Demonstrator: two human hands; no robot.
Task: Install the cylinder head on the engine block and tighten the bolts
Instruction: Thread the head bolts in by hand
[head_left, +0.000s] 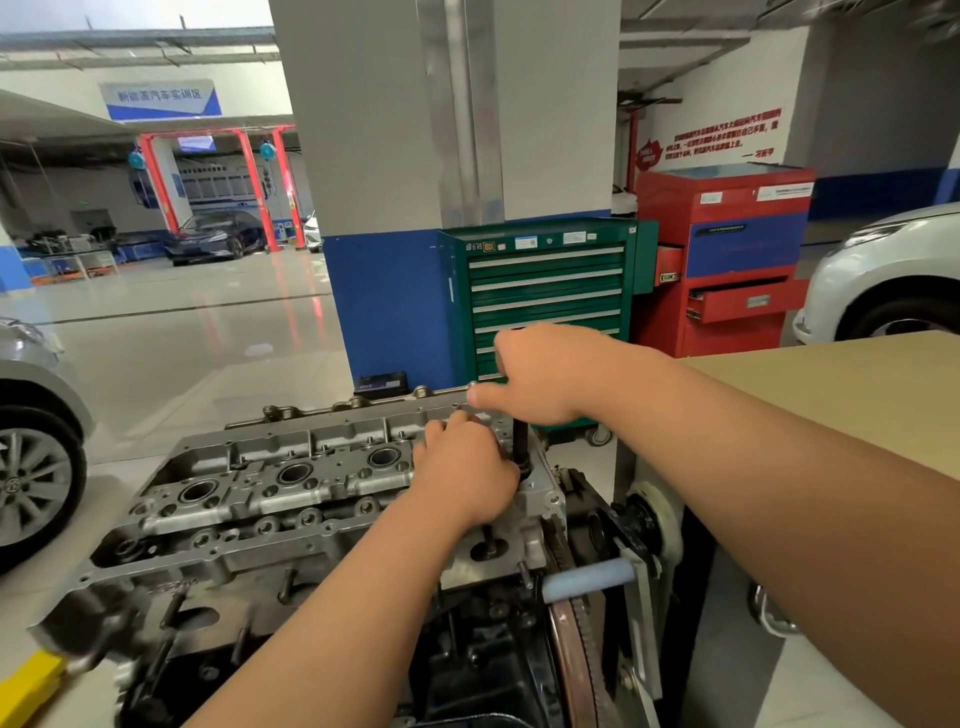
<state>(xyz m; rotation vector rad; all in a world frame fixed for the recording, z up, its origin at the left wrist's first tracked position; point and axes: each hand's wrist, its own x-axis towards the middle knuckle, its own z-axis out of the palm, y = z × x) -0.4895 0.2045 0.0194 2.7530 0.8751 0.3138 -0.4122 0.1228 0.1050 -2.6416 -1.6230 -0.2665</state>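
A grey aluminium cylinder head (270, 483) lies on top of the dark engine block (467, 649) in the lower middle. A dark upright tool shaft (519, 441) stands in a bolt hole at the head's far right end. My right hand (540, 374) grips the top of this tool, thumb pointing left. My left hand (462, 467) rests on the head beside the shaft's lower end, its fingers curled by the shaft. The bolt under the tool is hidden.
A green tool cabinet (545, 291) and a red tool cabinet (727, 260) stand behind the engine by a blue and grey pillar (389, 208). A tan tabletop (841, 384) is at right. A white car (883, 280) is at far right, a car wheel (31, 483) at left.
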